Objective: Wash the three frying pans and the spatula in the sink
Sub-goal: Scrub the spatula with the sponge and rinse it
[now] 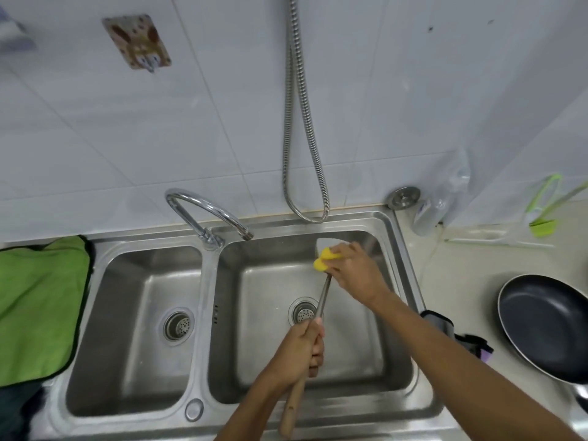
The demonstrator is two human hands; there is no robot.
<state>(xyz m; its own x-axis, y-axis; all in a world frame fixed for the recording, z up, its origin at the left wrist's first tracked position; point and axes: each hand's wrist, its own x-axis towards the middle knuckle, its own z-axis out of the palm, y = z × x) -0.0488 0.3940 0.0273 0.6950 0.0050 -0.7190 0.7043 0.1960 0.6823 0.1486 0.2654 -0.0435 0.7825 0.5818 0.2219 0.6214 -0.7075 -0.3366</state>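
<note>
I see left hand wrapped round the spatula where wooden handle meets thin steel shaft, over the right basin of the steel sink; right hand pinches a soft yellow sponge on its flat blade.

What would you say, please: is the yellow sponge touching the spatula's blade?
Touching: the head view shows the right hand holding the yellow sponge against the blade of the spatula.
</note>
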